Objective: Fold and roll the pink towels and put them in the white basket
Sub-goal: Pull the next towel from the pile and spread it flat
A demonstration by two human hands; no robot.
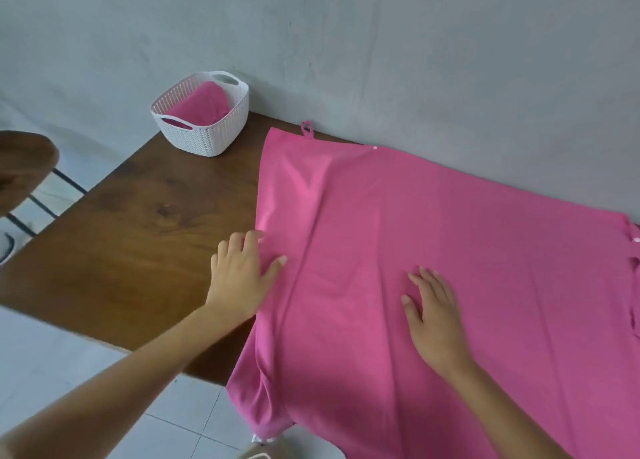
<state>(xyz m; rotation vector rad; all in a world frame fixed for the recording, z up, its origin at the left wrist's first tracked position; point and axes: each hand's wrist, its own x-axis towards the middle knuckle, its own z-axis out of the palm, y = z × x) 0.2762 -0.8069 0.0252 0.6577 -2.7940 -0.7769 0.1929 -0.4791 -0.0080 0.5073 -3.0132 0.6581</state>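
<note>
Our fingers lie straight and a little spread on both sides, gripping nothing. Our left hand (242, 275) rests palm down at the left edge of the big pink towel (467, 237), left of the frame's centre, its thumb on the cloth and its fingertips right at the hem where cloth meets wood. Our right hand (433, 315) lies flat on the towel itself, lower middle of the frame, well apart from the left one, with a long soft crease running between them.

The towel is spread open over the right half of the brown wooden table (138, 237). Its far edge sits along the grey wall (415, 60) and its near edge hangs off the table at the bottom of the frame. A small pink loop (307, 128) sticks up from its far left corner, and a white snap (375, 148) shows near the far hem.

At the upper left, in the table's far corner by the wall, stands the white basket (207, 140), with a second pink towel (204, 104) already lying inside it
</note>
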